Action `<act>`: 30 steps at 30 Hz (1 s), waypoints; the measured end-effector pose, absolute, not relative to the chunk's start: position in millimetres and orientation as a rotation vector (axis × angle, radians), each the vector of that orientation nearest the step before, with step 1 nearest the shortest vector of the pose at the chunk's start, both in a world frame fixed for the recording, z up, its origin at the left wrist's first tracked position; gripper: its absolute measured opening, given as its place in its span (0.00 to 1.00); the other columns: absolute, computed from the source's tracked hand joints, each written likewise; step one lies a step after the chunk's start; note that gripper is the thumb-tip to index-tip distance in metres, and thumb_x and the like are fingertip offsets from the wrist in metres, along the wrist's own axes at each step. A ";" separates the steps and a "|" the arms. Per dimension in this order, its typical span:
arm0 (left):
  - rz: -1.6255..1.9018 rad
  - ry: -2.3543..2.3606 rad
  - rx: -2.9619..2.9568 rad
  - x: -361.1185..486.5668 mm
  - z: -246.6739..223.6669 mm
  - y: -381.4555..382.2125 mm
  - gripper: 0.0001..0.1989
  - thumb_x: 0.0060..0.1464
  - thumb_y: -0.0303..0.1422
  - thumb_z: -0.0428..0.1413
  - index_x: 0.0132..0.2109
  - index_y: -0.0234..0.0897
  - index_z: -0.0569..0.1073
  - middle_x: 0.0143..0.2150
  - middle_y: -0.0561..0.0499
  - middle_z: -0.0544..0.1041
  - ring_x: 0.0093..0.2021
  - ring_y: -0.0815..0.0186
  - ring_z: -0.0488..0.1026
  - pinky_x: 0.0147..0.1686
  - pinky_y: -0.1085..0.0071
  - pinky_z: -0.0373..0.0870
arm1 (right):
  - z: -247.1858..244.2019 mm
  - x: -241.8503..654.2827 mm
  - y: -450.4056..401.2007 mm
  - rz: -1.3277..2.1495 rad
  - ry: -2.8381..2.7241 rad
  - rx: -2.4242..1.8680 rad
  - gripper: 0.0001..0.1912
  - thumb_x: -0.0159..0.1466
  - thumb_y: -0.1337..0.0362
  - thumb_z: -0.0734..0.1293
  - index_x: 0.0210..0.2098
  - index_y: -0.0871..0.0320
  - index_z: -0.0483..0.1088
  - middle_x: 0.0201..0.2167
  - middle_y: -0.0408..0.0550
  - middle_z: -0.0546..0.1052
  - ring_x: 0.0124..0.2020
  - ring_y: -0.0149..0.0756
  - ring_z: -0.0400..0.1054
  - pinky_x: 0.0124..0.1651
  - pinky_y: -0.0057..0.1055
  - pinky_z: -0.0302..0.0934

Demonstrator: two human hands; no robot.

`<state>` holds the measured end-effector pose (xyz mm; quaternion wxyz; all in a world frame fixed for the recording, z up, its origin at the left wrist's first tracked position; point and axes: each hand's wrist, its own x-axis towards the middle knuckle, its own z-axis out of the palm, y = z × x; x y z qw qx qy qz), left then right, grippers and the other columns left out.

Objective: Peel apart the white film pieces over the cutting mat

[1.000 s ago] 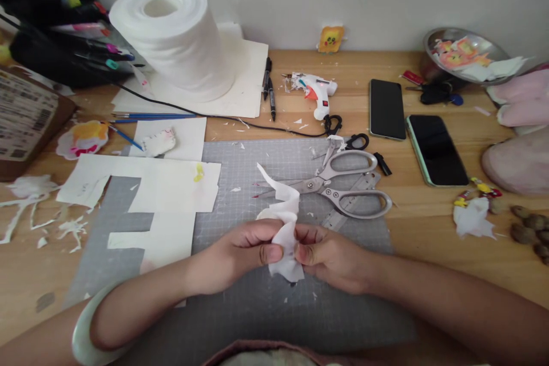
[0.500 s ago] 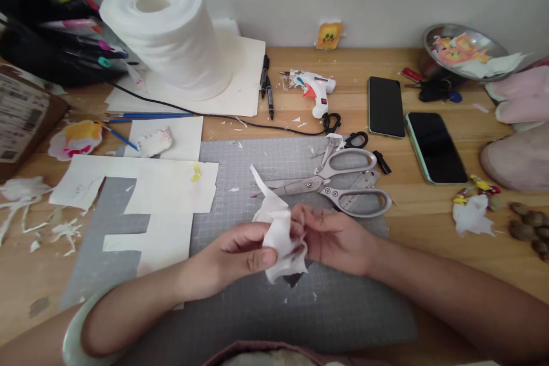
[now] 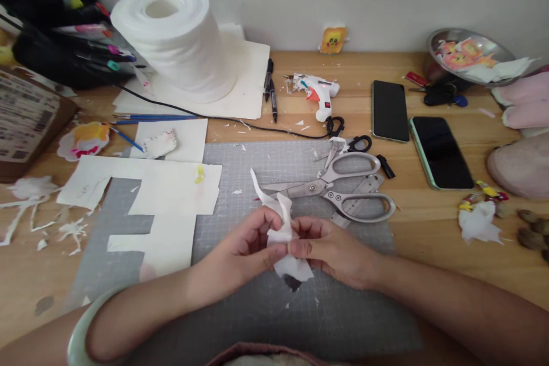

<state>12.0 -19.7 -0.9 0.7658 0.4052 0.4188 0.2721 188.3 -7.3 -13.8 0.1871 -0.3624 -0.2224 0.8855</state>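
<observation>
Between my two hands is a crumpled piece of thin white tissue [image 3: 281, 234], with one narrow strip of it sticking up toward the back. My left hand [image 3: 253, 243] pinches its left side between thumb and fingers. Pressed close from the other side, my right hand [image 3: 328, 249] pinches it too, and both thumbs nearly meet. A small dark thing [image 3: 292, 282] shows below the tissue; I cannot tell what it is. Large grey-handled scissors [image 3: 330, 186] lie just beyond my hands on the grey cutting mat [image 3: 240, 314], over a metal ruler [image 3: 364, 183].
A large white tissue roll [image 3: 171, 46] stands at the back left on white sheets. Cut white paper [image 3: 171, 189] covers the mat's left part. A hot glue gun [image 3: 319, 94], two phones [image 3: 441, 151] and a metal bowl [image 3: 472, 57] of paper pieces lie behind and to the right.
My right thumb has come over to the front of the tissue, next to my left thumb. The tissue is now more gathered between my fingers. The view has shifted slightly.
</observation>
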 end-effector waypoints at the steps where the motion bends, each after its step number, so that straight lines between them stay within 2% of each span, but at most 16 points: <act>1: 0.590 0.910 0.911 12.1 -0.2 -19.5 0.13 0.51 0.40 0.57 0.35 0.38 0.63 0.29 0.55 0.66 0.28 0.72 0.63 0.27 0.76 0.60 | -13.4 187.8 -7.8 2.467 -0.688 -1.042 0.21 0.47 0.55 0.75 0.29 0.62 0.64 0.22 0.37 0.66 0.22 0.21 0.57 0.26 0.21 0.49; 6: 0.504 0.920 1.059 10.6 -0.1 -18.9 0.18 0.49 0.47 0.55 0.29 0.35 0.64 0.25 0.56 0.62 0.24 0.73 0.59 0.21 0.78 0.58 | -9.1 185.5 -7.6 2.442 -0.880 -1.042 0.22 0.46 0.55 0.75 0.23 0.61 0.60 0.20 0.36 0.62 0.22 0.21 0.54 0.26 0.21 0.47; 10: 0.442 0.994 1.063 11.9 -1.7 -19.2 0.18 0.53 0.46 0.51 0.29 0.35 0.66 0.23 0.56 0.63 0.20 0.73 0.60 0.17 0.78 0.60 | -10.5 185.8 -8.0 2.439 -0.918 -1.012 0.22 0.47 0.54 0.74 0.23 0.61 0.59 0.20 0.36 0.62 0.23 0.22 0.54 0.26 0.22 0.48; 16: 0.460 1.011 1.039 12.2 -2.7 -19.3 0.17 0.55 0.44 0.49 0.29 0.34 0.67 0.21 0.56 0.64 0.20 0.74 0.63 0.18 0.79 0.61 | -16.4 188.1 -11.8 2.338 -0.920 -0.934 0.21 0.50 0.54 0.72 0.23 0.60 0.58 0.19 0.36 0.59 0.22 0.22 0.50 0.24 0.22 0.43; 22: 0.544 1.016 0.915 15.1 3.0 -19.6 0.18 0.53 0.44 0.51 0.27 0.33 0.68 0.19 0.56 0.66 0.17 0.74 0.62 0.17 0.79 0.61 | -17.6 188.2 -14.7 2.272 -0.963 -0.892 0.22 0.51 0.53 0.72 0.22 0.59 0.57 0.19 0.36 0.58 0.22 0.23 0.51 0.24 0.22 0.44; 27: 0.862 1.216 0.645 8.2 -3.8 -12.8 0.14 0.51 0.42 0.54 0.29 0.35 0.68 0.17 0.58 0.66 0.14 0.75 0.60 0.14 0.79 0.59 | -15.9 191.9 -18.3 2.181 -1.107 -0.688 0.16 0.54 0.59 0.71 0.22 0.60 0.60 0.21 0.39 0.62 0.24 0.23 0.55 0.27 0.23 0.51; 30: 0.938 1.235 0.630 5.2 -6.6 -12.2 0.12 0.52 0.41 0.54 0.31 0.36 0.68 0.17 0.58 0.66 0.15 0.74 0.62 0.15 0.79 0.60 | -17.1 192.2 -19.7 2.282 -1.038 -0.634 0.17 0.53 0.60 0.72 0.22 0.61 0.60 0.21 0.39 0.62 0.23 0.22 0.56 0.27 0.22 0.52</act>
